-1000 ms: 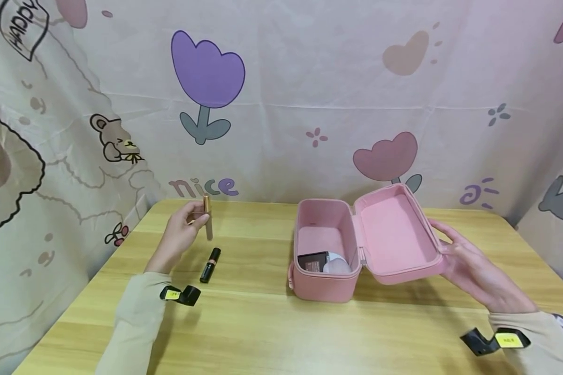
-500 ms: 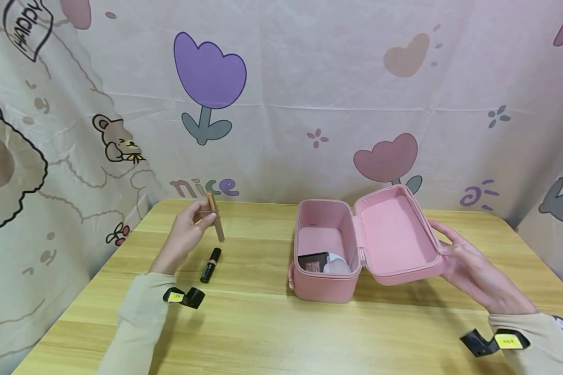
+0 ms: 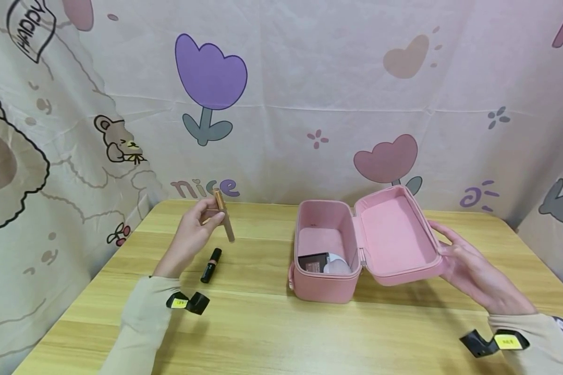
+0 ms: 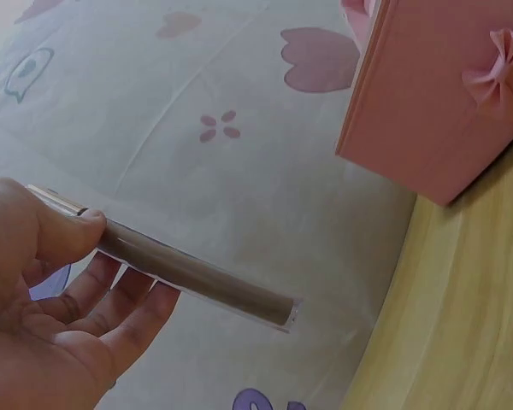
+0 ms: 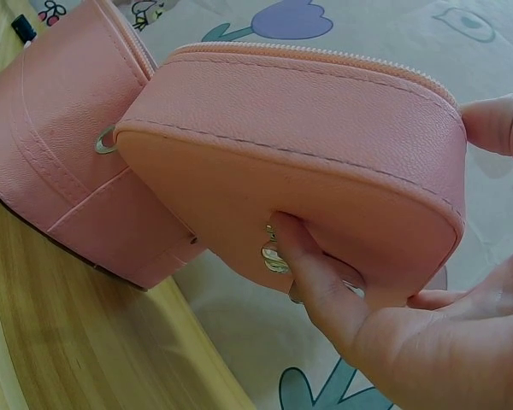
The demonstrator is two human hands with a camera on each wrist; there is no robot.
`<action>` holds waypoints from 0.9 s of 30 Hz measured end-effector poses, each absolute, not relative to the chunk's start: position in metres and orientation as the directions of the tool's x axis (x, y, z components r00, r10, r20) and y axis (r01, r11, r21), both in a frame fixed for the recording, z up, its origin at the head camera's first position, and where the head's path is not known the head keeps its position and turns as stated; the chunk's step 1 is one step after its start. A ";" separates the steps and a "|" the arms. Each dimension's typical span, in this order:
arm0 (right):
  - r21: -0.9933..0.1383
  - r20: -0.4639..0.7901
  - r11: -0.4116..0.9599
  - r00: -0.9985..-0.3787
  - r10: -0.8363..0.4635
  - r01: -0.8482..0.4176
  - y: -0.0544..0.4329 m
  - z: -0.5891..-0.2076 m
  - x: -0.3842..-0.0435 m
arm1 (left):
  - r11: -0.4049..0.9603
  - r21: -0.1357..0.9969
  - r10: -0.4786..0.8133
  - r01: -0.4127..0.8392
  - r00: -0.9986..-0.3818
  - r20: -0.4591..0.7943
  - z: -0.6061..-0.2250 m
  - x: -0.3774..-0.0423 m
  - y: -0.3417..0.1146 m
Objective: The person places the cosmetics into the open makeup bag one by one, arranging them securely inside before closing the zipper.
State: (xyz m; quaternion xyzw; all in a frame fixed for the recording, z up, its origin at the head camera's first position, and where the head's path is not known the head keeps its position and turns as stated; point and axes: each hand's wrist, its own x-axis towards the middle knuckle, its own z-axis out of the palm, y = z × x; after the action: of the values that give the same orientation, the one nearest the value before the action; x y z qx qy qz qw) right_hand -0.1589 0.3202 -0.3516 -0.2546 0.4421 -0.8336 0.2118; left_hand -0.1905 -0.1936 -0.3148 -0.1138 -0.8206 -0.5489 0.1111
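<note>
My left hand [image 3: 191, 237] pinches a lip gloss tube [image 3: 228, 227] between thumb and fingers, raised above the table's left part. The tube has a gold cap and a clear body with brownish filling, seen closely in the left wrist view, its lower end slanting right. With my right hand [image 3: 474, 268] I hold the lid [image 3: 396, 232] of a pink cosmetic case [image 3: 326, 289] open to the right. In the right wrist view, one finger is tucked by the handle on the lid's outer face, near a metal ornament [image 5: 274, 254].
Inside the case lie a black box [image 3: 313, 261] with a label and a whitish rounded item [image 3: 338, 264]. A black lipstick-like tube [image 3: 211, 264] lies on the wooden table [image 3: 253, 333] near my left wrist. Behind hangs a printed cloth [image 3: 281, 67].
My left hand has shifted slightly right with the lip gloss tube, whose lower end has swung right, from near upright to slanted. My right hand and the case lid have stayed put.
</note>
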 end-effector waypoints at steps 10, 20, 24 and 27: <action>-0.871 0.231 -0.482 -0.787 -0.572 0.095 0.318 -0.353 -0.160 | 0.283 0.887 0.082 0.364 -0.931 0.356 -0.309 -0.179 -0.186; -0.852 0.260 -0.513 -0.768 -0.586 0.102 0.317 -0.351 -0.160 | 0.278 0.889 0.161 0.363 -0.930 0.330 -0.319 -0.179 -0.175; -0.853 0.257 -0.511 -0.771 -0.582 0.101 0.318 -0.352 -0.159 | 0.288 0.883 0.190 0.371 -0.926 0.327 -0.322 -0.179 -0.171; -0.859 0.253 -0.503 -0.778 -0.575 0.092 0.320 -0.353 -0.159 | 0.289 0.880 0.215 0.377 -0.921 0.324 -0.321 -0.178 -0.169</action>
State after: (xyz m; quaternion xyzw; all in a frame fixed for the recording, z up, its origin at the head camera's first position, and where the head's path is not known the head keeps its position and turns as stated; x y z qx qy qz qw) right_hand -0.1586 0.3201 -0.3525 -0.2646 0.4558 -0.8255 0.2020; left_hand -0.1782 -0.1687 -0.3213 -0.1850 -0.7997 -0.5667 0.0712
